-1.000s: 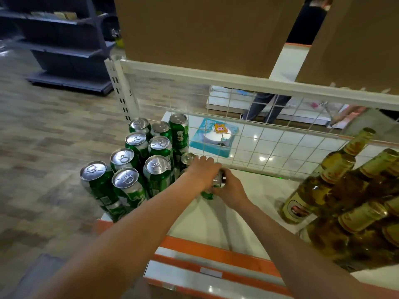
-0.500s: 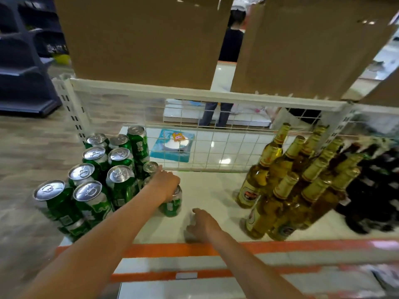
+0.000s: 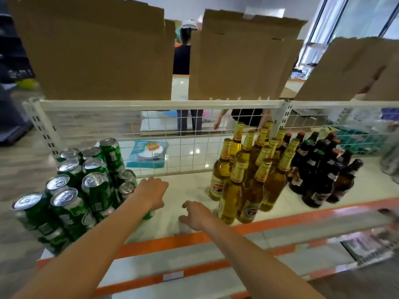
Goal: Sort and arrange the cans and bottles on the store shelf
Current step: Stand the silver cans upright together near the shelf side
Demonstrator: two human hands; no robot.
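Fingers (image 3: 160,184) of left hand (image 3: 151,193) wrap upright can (image 3: 149,215) just right of can stack (image 3: 86,186); right hand (image 3: 195,214), fingers loosely apart, empty, lies farther right of stack, so left is nearer.

No txt fully legible: green cans (image 3: 97,190) just left of the left grip (image 3: 151,193) carry white Chinese-style chars, too blurred to read, & the can (image 3: 149,215) under that grip hides its print. Amber bottles (image 3: 232,197) right of the right grip (image 3: 195,214) have oval red/white labels, brand unreadable; dark bottles (image 3: 343,184) further right, same. Small white tag (image 3: 173,275) on the shelf edge (image 3: 162,244) nearer than both grips: nothing readable.
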